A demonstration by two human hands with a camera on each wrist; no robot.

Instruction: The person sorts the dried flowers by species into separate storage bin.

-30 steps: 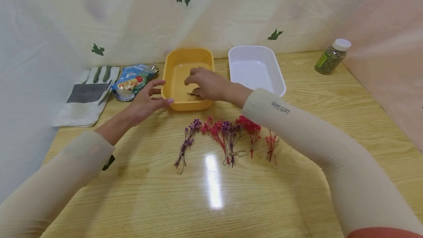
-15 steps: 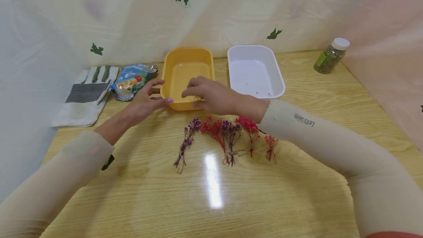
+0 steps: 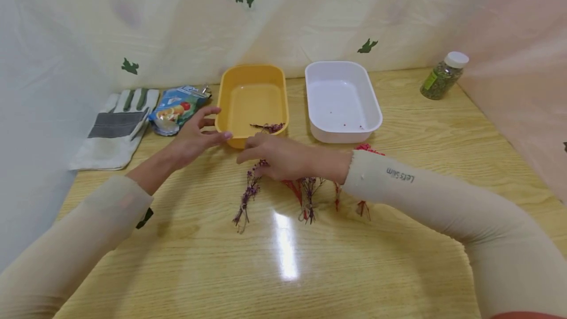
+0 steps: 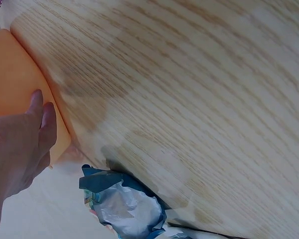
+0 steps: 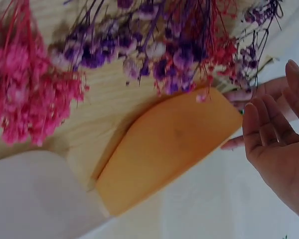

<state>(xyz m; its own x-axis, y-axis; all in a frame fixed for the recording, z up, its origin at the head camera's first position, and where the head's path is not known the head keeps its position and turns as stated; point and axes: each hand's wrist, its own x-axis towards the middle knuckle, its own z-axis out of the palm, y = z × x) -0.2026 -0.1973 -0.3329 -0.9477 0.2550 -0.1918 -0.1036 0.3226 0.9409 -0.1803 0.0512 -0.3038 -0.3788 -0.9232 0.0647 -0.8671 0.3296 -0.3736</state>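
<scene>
My left hand (image 3: 192,137) rests its fingers and thumb against the left side of a yellow plastic basin (image 3: 248,100). In the left wrist view its fingers lie along the basin's outer wall (image 4: 15,74). A small bunch of dried purple flowers (image 3: 272,127) lies inside, near the front wall. My right hand (image 3: 283,156) is just in front of the basin, over the top of a tied purple bunch (image 3: 247,198). In the right wrist view its fingers are loosely bent, holding nothing. Red bunches and another purple bunch (image 3: 311,198) lie partly hidden under the right hand and forearm.
Right of the yellow basin stands a white basin (image 3: 338,97) with a few tiny bits in it. A jar with a white lid (image 3: 444,77) is at the back right. At left lie work gloves (image 3: 117,124) and a clipped blue foil pouch (image 3: 177,110).
My right hand has let go of the small purple bunch in the yellow basin and moved out over the front wall toward the flowers on the table. The left hand has stayed put.
</scene>
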